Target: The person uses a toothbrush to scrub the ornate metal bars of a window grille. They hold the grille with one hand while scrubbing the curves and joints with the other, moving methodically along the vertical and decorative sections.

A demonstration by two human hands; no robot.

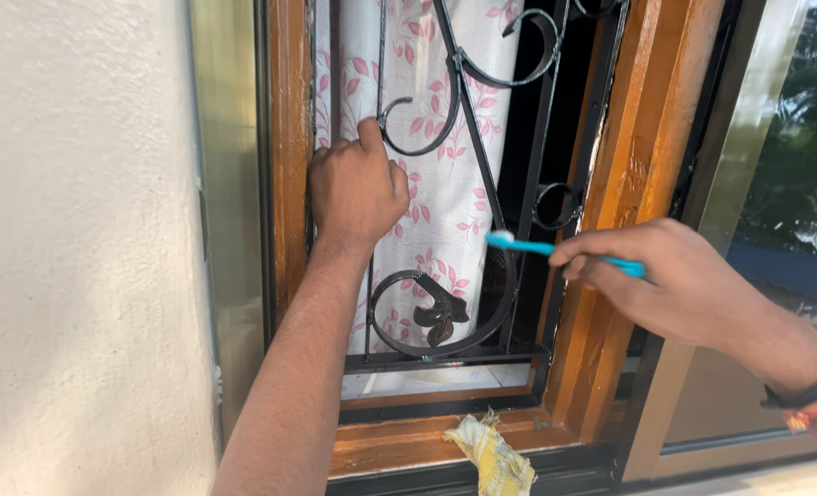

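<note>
Outdoors, a rough cream wall point(78, 248) meets a glossy orange-brown wooden window frame point(629, 184). Inside the frame stands a black iron grille point(482, 184) of curling scrolls, with a white curtain point(445, 193) printed with pink leaves behind it. The left hand point(355, 191) is curled shut around an upright grille bar. The right hand point(675, 285) pinches a thin blue toothbrush point(556, 250), bristles touching a scroll. A crumpled yellow rag point(491, 455) lies on the sill.

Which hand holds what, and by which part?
Right hand holds a light blue plastic toothbrush by the rear of its handle. Left hand grips a bar of the black scrolled iron window grille.
</note>
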